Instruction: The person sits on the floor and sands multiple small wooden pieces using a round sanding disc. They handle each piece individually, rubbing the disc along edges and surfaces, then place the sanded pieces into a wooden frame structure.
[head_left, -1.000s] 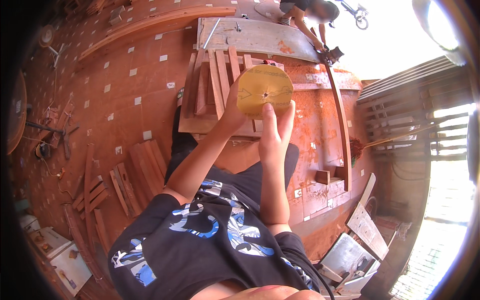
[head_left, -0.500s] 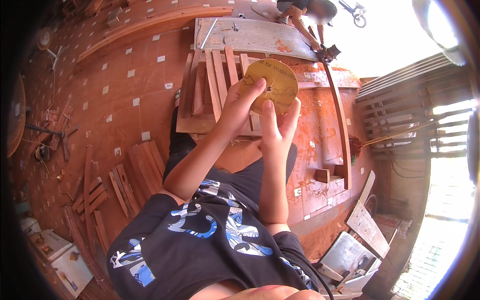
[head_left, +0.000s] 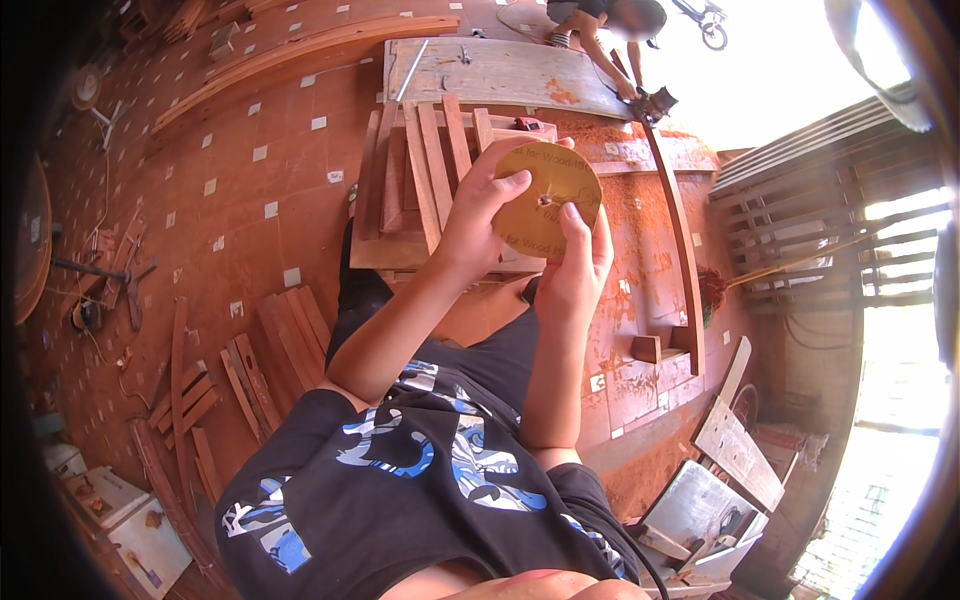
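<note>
A round, yellow sanding disc (head_left: pixel 530 223) with dark print and a small hole at its middle is held up in front of me. My left hand (head_left: pixel 475 215) grips its left edge, thumb lying on the printed face. On the lower right my right hand (head_left: pixel 575 270) pinches it, with that thumb just below the hole. Fingers behind the disc are mostly hidden. Beneath the hands, reddish wooden strips (head_left: pixel 428 165) lie on a low stack of wood (head_left: pixel 372 250). A small red-and-black object (head_left: pixel 528 124) rests on the stack beyond the disc.
At the upper right a person (head_left: pixel 590 45) bends over a dark tool (head_left: pixel 655 103) on a long beam (head_left: pixel 680 230). A grey board (head_left: pixel 500 70) lies beyond the stack. Loose planks (head_left: pixel 290 325) are on the floor left; a broom (head_left: pixel 712 290) is at right.
Both hands have lowered slightly with the sanding disc and turned it, so its print sits differently. My right thumb has shifted on the face. The red-and-black object now shows beyond it.
</note>
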